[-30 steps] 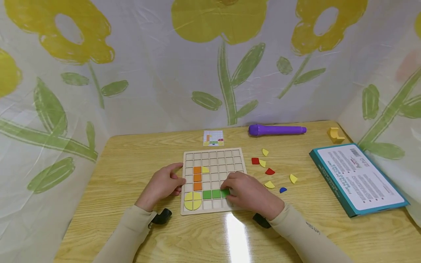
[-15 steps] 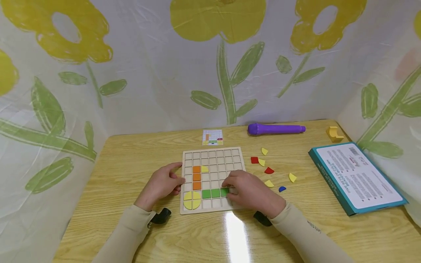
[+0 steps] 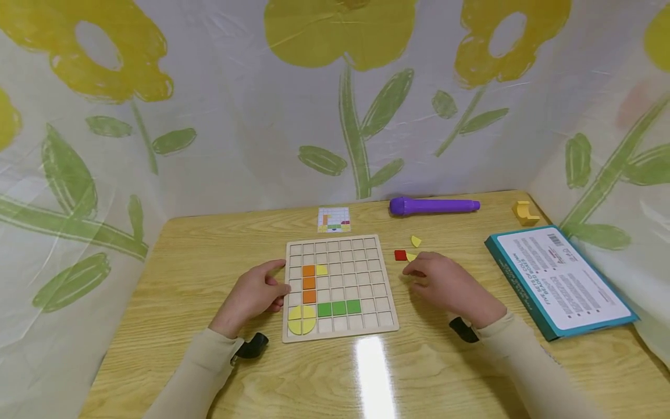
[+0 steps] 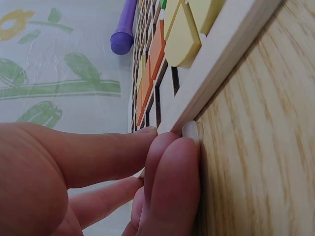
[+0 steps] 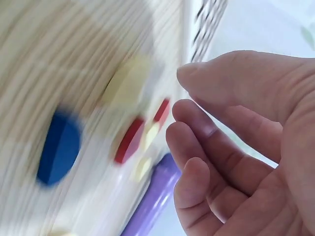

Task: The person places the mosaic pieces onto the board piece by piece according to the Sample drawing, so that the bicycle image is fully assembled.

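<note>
A wooden grid board (image 3: pixel 340 327) lies on the table, and my left hand (image 3: pixel 255 293) holds its left edge. Thumb and fingertips meet that edge in the left wrist view. Set in the grid are three orange squares (image 3: pixel 309 283), three green squares (image 3: pixel 339 308), a single yellow quarter piece (image 3: pixel 321 269) and a yellow circle (image 3: pixel 302 320) of quarter pieces. My right hand (image 3: pixel 445 285), fingers loosely bent and holding nothing, hovers over loose pieces right of the board. Beneath it, the right wrist view has a blue half-circle (image 5: pixel 60 147), a red quarter piece (image 5: pixel 130 140) and a blurred yellow piece (image 5: pixel 129 81).
Behind the board lies a small pattern card (image 3: pixel 334 220). A purple toy microphone (image 3: pixel 434 206) is at the back, with a yellow curved block (image 3: pixel 525 213) farther right. A teal-edged box (image 3: pixel 562 282) occupies the right side. A red square (image 3: pixel 400 255) lies beside the board.
My right hand has left the third green square, which sits in its cell, and moved right over the loose pieces. My left hand stays at the board's edge.
</note>
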`<state>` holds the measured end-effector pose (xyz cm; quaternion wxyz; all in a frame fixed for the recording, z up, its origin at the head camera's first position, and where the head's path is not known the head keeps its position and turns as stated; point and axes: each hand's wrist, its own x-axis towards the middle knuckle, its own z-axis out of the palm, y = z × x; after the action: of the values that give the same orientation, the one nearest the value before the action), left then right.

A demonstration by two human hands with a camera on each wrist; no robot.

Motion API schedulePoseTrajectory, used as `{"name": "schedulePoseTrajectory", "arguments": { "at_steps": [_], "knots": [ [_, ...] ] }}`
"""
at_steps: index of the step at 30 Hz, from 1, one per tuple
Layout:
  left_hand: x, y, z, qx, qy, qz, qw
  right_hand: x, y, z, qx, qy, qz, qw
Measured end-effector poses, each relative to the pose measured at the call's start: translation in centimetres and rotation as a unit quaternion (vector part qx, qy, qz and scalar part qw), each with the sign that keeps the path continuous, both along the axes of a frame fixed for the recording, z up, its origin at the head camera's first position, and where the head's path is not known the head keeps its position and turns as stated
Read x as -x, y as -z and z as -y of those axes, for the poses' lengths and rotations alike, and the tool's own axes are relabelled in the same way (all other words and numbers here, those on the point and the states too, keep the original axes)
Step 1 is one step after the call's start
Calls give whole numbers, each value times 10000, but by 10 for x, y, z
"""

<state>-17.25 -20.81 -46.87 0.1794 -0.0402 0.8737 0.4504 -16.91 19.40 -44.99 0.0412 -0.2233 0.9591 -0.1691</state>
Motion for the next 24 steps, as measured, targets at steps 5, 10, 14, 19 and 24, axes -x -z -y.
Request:
{"name": "schedulePoseTrajectory", "arguments": {
  "at_steps": [5, 10, 14, 19, 24],
  "knots": [
    [0, -1, 0, -66, -38, 37, 10000, 9, 1, -14, -23, -118, -47, 9999],
    [0, -1, -1, -158, -19, 60, 9999, 14, 3, -17, 124, -74, 98, 9998],
    [0, -1, -2, -146, -21, 88, 9999, 16, 7, -19, 82, 3, 138, 9999],
    [0, 0, -1, -139, -43, 91, 9999, 16, 11, -27, -77, 69, 12, 9999],
    [0, 0, 0, -136, -42, 78, 9999, 14, 8, -36, -32, 205, 217, 9995]
  ]
}}
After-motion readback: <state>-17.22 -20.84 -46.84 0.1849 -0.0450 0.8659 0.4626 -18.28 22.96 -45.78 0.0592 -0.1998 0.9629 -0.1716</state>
